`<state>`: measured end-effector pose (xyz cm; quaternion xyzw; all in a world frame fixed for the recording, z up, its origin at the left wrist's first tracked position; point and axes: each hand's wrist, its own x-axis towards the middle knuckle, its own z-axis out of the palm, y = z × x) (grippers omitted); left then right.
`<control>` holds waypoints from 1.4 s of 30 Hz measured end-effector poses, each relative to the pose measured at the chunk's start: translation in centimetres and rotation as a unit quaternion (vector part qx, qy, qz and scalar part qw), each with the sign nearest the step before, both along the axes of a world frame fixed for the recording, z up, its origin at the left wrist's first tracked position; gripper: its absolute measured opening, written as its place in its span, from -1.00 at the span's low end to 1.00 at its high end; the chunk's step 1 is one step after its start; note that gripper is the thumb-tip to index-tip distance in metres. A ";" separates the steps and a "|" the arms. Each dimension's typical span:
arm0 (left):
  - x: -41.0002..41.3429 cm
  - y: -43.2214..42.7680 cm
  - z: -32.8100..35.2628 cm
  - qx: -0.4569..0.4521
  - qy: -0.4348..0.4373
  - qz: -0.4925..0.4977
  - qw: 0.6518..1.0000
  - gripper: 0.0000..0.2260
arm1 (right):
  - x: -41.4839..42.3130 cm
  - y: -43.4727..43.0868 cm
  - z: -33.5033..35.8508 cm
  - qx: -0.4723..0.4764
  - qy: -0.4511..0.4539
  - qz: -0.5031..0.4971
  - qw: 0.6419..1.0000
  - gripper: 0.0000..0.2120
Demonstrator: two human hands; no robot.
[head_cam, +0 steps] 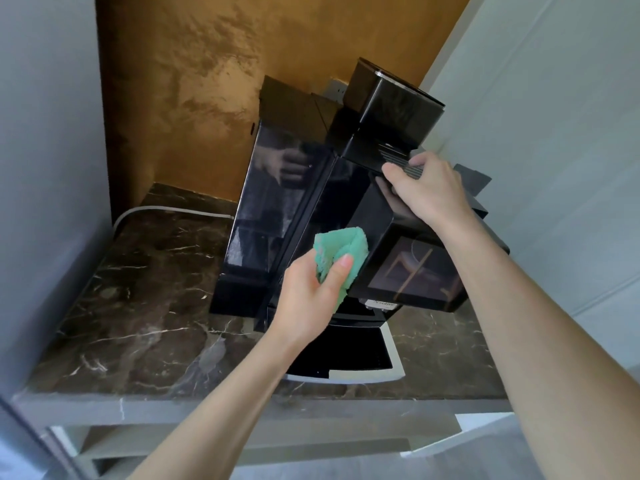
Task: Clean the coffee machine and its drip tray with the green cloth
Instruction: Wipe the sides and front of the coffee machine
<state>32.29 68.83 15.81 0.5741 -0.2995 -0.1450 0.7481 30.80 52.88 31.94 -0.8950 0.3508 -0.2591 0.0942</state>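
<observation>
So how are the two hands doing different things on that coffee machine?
The left hand pinches a bunched green cloth against the glossy side of the coffee machine. The right hand holds no cloth and grips the machine's upper front edge. The left hand sits lower, about mid-height on the machine, while the right hand is up near its top. Both hands are bare, and both are working at the machine.

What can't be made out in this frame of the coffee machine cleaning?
Head view only:
Drip tray: left part hidden by the left hand and forearm.
Label under the screen: too small to read.
Coffee machine, right side: hidden behind the right hand and arm.
</observation>
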 end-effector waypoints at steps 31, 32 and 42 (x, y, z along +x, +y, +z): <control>5.3 -4.6 6.2 0.111 -0.204 0.241 0.942 -0.86 | -0.4 0.2 0.1 -0.012 -0.030 -0.008 0.999 -0.48; 5.4 -4.5 6.3 0.100 -0.207 0.241 0.943 -0.84 | -0.4 0.3 0.1 -0.013 -0.031 -0.008 0.999 -0.47; 5.5 -5.5 2.2 0.126 -0.080 0.316 0.937 -0.56 | -0.5 0.4 0.0 -0.019 -0.036 0.001 0.999 -0.48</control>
